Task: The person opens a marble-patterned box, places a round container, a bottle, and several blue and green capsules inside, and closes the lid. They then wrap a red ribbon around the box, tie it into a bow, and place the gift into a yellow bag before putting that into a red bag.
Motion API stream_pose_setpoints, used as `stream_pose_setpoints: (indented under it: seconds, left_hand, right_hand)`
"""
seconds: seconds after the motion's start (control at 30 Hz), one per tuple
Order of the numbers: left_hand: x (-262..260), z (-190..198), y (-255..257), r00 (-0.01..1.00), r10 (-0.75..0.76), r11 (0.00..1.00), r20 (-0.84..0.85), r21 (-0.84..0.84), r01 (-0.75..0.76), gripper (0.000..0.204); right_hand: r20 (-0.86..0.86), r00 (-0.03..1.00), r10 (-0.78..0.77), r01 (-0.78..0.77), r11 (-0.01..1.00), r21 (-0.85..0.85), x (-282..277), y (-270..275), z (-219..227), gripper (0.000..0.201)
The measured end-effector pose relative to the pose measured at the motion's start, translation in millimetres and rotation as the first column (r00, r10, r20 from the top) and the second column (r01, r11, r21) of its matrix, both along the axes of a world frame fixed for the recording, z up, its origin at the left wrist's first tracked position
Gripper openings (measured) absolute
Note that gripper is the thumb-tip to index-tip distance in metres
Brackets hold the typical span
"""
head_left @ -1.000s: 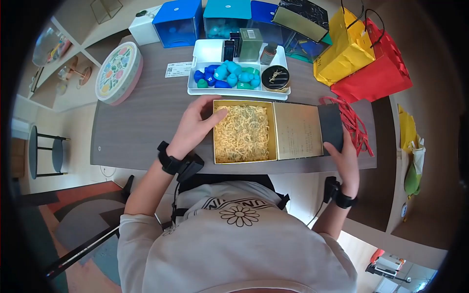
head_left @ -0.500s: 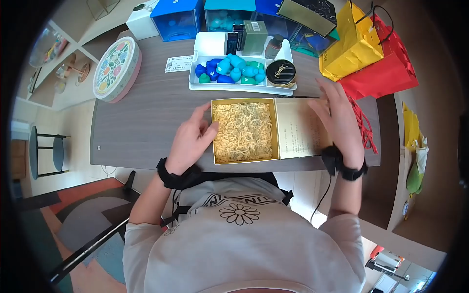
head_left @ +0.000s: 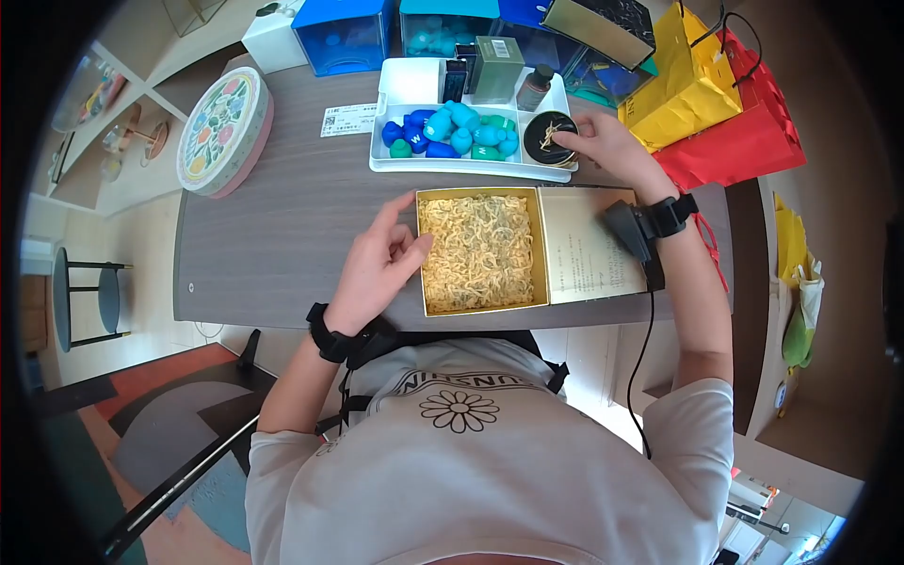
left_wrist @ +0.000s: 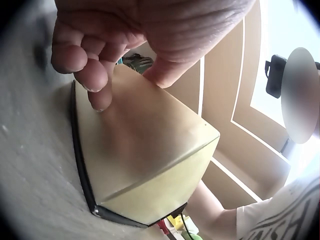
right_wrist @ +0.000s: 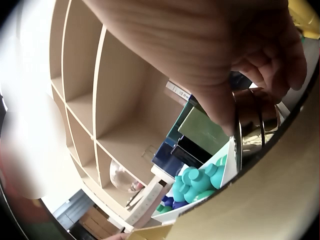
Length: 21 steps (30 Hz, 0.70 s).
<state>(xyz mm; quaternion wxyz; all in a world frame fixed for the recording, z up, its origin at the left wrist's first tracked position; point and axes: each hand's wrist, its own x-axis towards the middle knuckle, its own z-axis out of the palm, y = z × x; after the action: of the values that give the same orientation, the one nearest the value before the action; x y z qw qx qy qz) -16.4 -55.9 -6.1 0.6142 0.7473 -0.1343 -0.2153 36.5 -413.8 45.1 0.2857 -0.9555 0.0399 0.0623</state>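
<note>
A square gold box [head_left: 421,282] full of crinkled shredded paper filler [head_left: 478,252] lies on the table, its printed lid [head_left: 584,250] folded out to the right. My left hand [head_left: 377,268] rests against the box's left wall, thumb by the rim and forefinger at the far corner. In the left wrist view its fingertips lie along the pale side wall [left_wrist: 150,145]. Over the white tray [head_left: 452,168], my right hand [head_left: 607,146] grips a round cosmetic compact with a black lid and gold emblem [head_left: 544,141]. The right wrist view shows thumb and fingers around the compact's gold side [right_wrist: 250,117].
Blue and teal bottle-shaped pieces [head_left: 461,118], a green box [head_left: 496,68] and a small dark bottle [head_left: 534,87] share the tray. Yellow [head_left: 683,89] and red [head_left: 744,151] paper bags stand right, blue bins [head_left: 341,38] behind. A floral round tin [head_left: 224,132] sits left.
My right hand has left the lid's right flap, moved up and leftward to the tray, and taken hold of the compact. The left hand stays by the box's left wall.
</note>
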Motion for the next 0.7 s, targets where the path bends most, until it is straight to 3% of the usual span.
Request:
stream_pose_setpoints:
  seconds: [0.07,0.1,0.2,0.27,0.33,0.4,0.53,0.63,0.7]
  left_hand:
    - [2,-1,-1,1.000,-0.013,1.000,-0.003,-0.005,0.013,0.053]
    - [1,-1,-1,1.000,-0.016,1.000,0.015,-0.011,0.016,0.053]
    - [0,-3,0,1.000,-0.001,0.999,0.019,-0.038,0.002,0.054]
    - [1,-4,1,1.000,0.001,0.999,-0.005,-0.041,-0.001,0.054]
    - [4,-6,1,0.999,-0.019,0.999,-0.035,-0.029,0.018,0.053]
    - [3,-4,1,1.000,-0.018,0.999,-0.008,-0.027,0.018,0.053]
    - [1,-3,1,1.000,-0.013,1.000,0.010,-0.021,0.013,0.053]
    - [0,-2,0,1.000,0.003,1.000,0.023,-0.027,-0.002,0.054]
    - [3,-8,4,0.996,-0.004,1.000,0.093,0.006,0.003,0.056]
  right_hand:
    - [-0.157,0.986,-0.062,0.071,0.996,0.050,5,-9,8,0.049]
    - [-0.148,0.985,-0.092,0.111,0.986,0.126,0,-11,12,0.046]
    - [0.048,0.997,-0.055,0.043,0.975,0.220,-24,4,28,0.041]
    - [-0.049,0.999,-0.019,0.038,0.902,0.430,-41,26,39,0.037]
    - [-0.097,0.982,0.162,-0.102,0.888,0.448,-53,43,43,0.038]
    - [-0.099,0.940,0.327,-0.274,0.894,0.355,-66,65,49,0.038]
    - [-0.126,0.872,0.472,-0.402,0.840,0.365,-73,90,31,0.038]
    - [-0.090,0.867,0.489,-0.491,0.871,0.009,-76,108,15,0.039]
    - [0.016,0.904,0.428,-0.422,0.896,-0.134,-85,120,21,0.040]
